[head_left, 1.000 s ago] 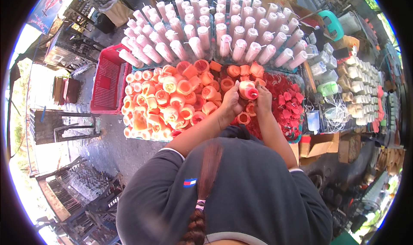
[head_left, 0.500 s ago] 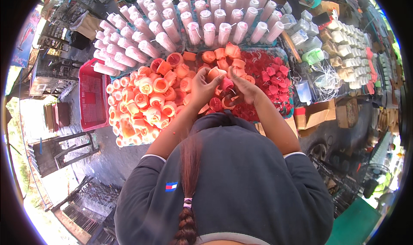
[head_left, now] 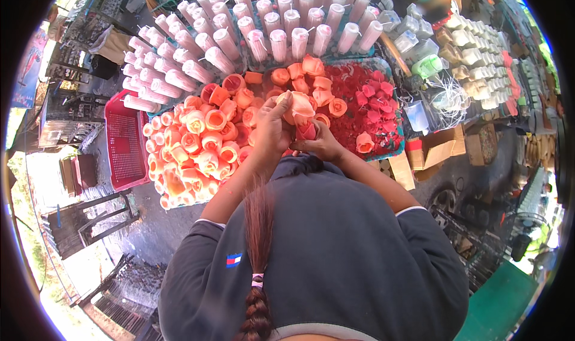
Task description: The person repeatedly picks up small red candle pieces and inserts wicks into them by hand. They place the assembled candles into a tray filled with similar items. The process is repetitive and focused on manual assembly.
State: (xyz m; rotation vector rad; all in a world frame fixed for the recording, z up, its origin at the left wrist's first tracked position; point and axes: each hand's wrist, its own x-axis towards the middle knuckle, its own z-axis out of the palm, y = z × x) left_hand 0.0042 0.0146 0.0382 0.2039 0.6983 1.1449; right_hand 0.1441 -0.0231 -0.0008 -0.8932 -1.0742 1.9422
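My left hand [head_left: 274, 128] is closed on an orange rose-shaped wax cup [head_left: 301, 104], thumb and fingers pinching its side. Just below it, my right hand [head_left: 322, 144] grips a red wax bud [head_left: 306, 129] from underneath. The bud's tip meets the orange cup's lower edge; how far it sits inside is hidden. To the left, a heap of orange rose-shaped cups [head_left: 194, 123] covers the tray. Several red buds with wicks [head_left: 378, 104] stand on the right part, and one orange rose [head_left: 365, 142] lies near that part's front edge.
Rows of tall pink candles [head_left: 278, 44] with white wicks stand behind the tray. A red plastic basket [head_left: 126, 140] is at the left. On the right are a bundle of white wicks [head_left: 448, 104], a green cup [head_left: 427, 66], pale moulded blocks [head_left: 476, 56] and cardboard boxes [head_left: 434, 152].
My right hand has swung down and inward, now gripping the red bud below the orange cup. My left hand has turned more upright with the cup. The whole view has shifted slightly.
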